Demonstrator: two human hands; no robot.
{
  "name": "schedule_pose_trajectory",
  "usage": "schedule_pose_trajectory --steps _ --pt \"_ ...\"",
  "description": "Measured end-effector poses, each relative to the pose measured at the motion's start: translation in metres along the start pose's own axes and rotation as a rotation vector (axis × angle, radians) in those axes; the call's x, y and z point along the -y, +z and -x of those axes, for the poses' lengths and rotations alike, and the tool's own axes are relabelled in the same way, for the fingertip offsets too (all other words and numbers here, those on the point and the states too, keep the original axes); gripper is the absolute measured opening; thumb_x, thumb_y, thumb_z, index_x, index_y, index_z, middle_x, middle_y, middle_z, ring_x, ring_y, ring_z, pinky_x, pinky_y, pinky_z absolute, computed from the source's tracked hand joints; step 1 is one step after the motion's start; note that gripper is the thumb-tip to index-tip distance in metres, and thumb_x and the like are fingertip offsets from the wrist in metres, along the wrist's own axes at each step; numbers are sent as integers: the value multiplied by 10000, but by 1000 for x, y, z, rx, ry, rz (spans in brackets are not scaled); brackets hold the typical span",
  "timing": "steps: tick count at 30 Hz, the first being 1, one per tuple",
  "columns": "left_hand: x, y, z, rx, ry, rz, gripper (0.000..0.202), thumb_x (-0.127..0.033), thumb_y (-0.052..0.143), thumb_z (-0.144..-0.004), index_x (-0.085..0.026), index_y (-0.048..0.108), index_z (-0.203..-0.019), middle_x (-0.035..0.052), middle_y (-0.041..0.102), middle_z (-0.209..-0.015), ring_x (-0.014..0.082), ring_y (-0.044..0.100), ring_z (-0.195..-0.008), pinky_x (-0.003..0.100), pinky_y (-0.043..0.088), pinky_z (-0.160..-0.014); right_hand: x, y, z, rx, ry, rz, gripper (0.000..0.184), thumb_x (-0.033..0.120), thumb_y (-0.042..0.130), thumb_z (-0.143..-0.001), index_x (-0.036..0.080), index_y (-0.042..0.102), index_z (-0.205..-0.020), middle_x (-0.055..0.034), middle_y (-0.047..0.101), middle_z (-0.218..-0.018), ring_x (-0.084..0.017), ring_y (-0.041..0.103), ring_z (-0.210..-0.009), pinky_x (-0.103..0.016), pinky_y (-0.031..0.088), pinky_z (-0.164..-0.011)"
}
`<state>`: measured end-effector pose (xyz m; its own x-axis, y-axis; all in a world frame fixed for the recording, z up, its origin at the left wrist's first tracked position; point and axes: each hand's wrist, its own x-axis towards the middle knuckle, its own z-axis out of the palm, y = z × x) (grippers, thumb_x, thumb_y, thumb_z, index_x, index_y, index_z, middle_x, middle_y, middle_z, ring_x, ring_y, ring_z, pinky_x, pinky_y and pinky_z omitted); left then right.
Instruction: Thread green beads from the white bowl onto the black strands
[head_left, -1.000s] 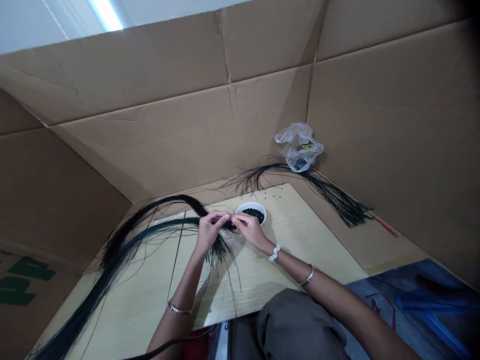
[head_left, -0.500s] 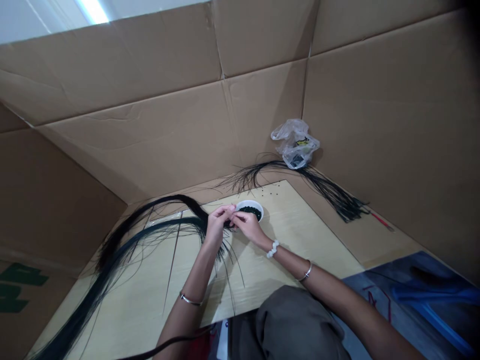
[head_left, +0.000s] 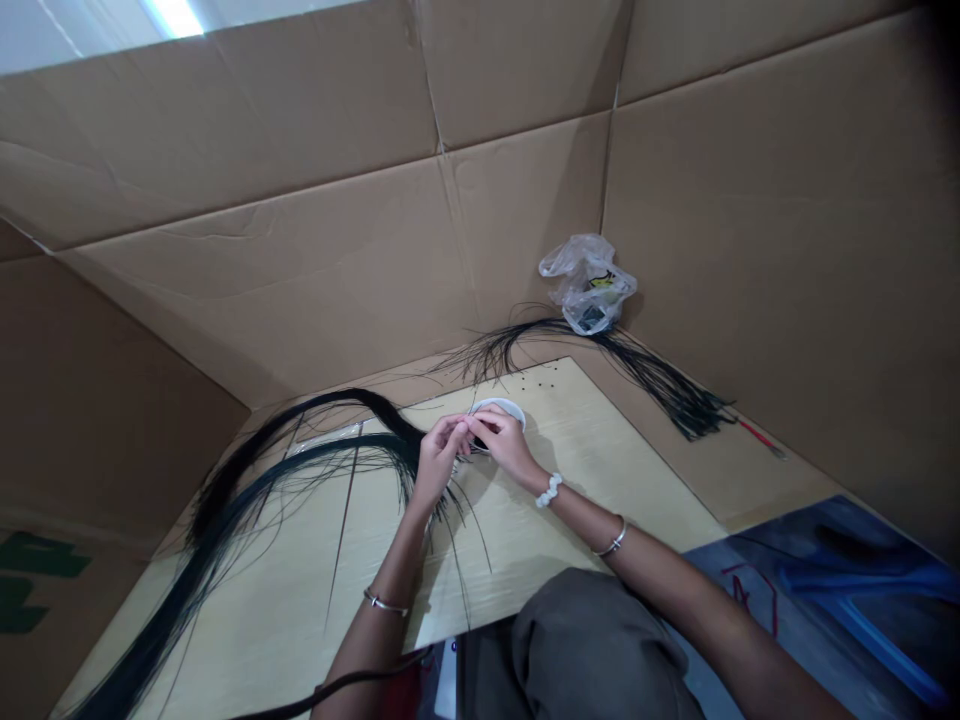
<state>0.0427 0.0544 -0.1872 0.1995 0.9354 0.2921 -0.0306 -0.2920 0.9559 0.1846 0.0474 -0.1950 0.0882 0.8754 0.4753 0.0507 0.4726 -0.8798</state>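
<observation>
Grey cloth over the person's lap (head_left: 592, 650) fills the bottom edge, just short of a pale wood-grain worktop (head_left: 570, 520), and a blue-and-grey painted sheet (head_left: 825, 600) lies to its right. Above the worktop the left hand (head_left: 439, 462) and right hand (head_left: 501, 442) meet. The left fingers (head_left: 450, 432) are clenched on a bunch of long black strands (head_left: 352, 440), which sweep away toward the lower left and hang in loose ends below the wrist. The right fingers (head_left: 487, 422) are pinched closed against them, though what they grip is too small to tell. A white beaded bracelet (head_left: 549, 490) circles the right wrist.

Just behind the hands, a small white bowl (head_left: 504, 406) is mostly hidden. Farther back, a second bundle of black strands (head_left: 660, 378) curves along the worktop's far edge, near a thin red-handled tool (head_left: 761, 435). A crumpled clear plastic bag (head_left: 587, 285) sits in the corner where folded cardboard walls (head_left: 300, 250) rise around everything.
</observation>
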Motion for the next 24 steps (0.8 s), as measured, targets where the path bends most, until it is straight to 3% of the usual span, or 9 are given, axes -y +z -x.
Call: schedule_pose_trajectory --steps 4,10,18,24 --pt "3 3 1 -44 -80 100 422 -463 752 -803 -127 664 -1041 -21 592 -643 58 436 -452 187 337 -430 -2 -1 0 29 2 -1 299 333 596 -922 165 674 -686 -57 619 -868 -166 579 -859 -294 447 -824" --pt "3 4 1 -72 -130 135 419 -449 780 -773 -119 664 -1004 -34 579 -586 29 355 -410 160 238 -395 -4 -2 1 30 3 -56 276 322 613 -907 166 692 -694 -62 646 -875 -171 591 -867 -288 455 -820" --pt "4 1 7 -77 -117 80 405 -434 777 -778 -125 650 -1006 -19 610 -606 46 388 -455 166 280 -445 -4 -5 -3 46 147 -183 311 431 647 -879 162 693 -731 -50 677 -846 -167 604 -815 -272 462 -790" --pt "1 3 9 -30 -71 -1 370 -453 728 -824 -135 651 -995 -2 628 -660 73 459 -484 194 349 -470 -7 -6 -4 109 99 -180 335 459 627 -895 173 717 -744 -47 688 -840 -172 621 -839 -279 480 -827"
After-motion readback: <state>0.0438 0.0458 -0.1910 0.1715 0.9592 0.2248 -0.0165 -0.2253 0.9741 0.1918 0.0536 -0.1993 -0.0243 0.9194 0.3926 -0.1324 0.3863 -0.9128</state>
